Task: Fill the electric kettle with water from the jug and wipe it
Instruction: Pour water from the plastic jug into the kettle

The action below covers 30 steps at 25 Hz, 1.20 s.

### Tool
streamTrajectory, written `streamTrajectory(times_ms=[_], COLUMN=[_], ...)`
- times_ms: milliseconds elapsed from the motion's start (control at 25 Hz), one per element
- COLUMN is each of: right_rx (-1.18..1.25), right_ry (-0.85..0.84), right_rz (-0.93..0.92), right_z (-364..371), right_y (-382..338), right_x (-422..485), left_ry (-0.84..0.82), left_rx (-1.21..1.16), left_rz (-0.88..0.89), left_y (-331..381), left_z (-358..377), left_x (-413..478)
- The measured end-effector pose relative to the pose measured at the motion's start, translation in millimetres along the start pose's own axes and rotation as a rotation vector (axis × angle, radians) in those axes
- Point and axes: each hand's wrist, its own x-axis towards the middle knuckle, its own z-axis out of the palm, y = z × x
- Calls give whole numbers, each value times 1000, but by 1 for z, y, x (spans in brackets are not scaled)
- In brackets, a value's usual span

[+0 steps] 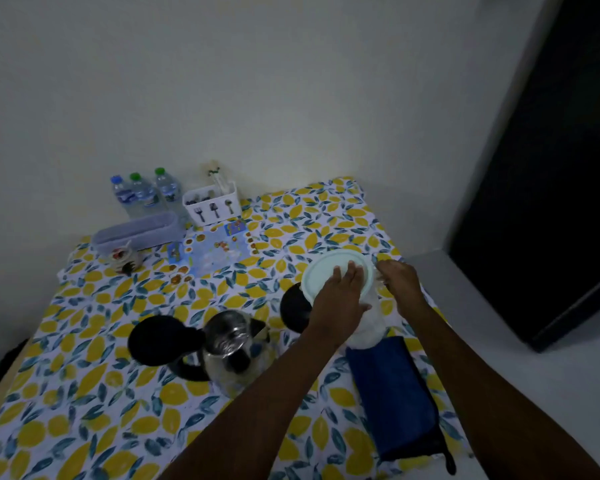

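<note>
Two steps remain by my judgement: pouring and wiping. The kettle (234, 351) stands lid-open at lower centre of the tabletop (84, 393), its base (293, 311) apart. The left hand (340, 299) lies flat, fingers apart, on the jug (364, 306) lid (326, 275) at centre right; the right hand (400, 285) grasps the jug's far side. The blue cloth (395, 396) lies untouched below.

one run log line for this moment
stage: opening jug | left hand: flat on jug lid | right hand: at jug side | kettle: lid open | cloth: untouched
</note>
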Motion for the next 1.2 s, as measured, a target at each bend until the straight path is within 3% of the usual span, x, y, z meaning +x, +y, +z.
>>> streamTrajectory(times_ms=[200, 320, 640, 840, 960, 1080, 1200], right_rx=[113, 156, 133, -44, -120, -179, -387], right_ry=[-2, 62, 29, 5, 67, 212, 210], right_rz=[67, 100, 139, -78, -192, -381, -600], right_z=[-41, -45, -55, -63, -65, -62, -42], right_y=[20, 27, 45, 56, 55, 60, 72], right_x=[40, 62, 101, 92, 68, 20, -31], left_ry=[-32, -38, -29, 24, 182, 317, 347], left_rx=[47, 105, 181, 165, 129, -51, -173], left_rz=[113, 100, 45, 51, 86, 16, -67], left_y=[7, 11, 32, 40, 37, 18, -12], left_z=[24, 40, 64, 66, 54, 55, 59], left_x=[51, 75, 106, 101, 88, 56, 9])
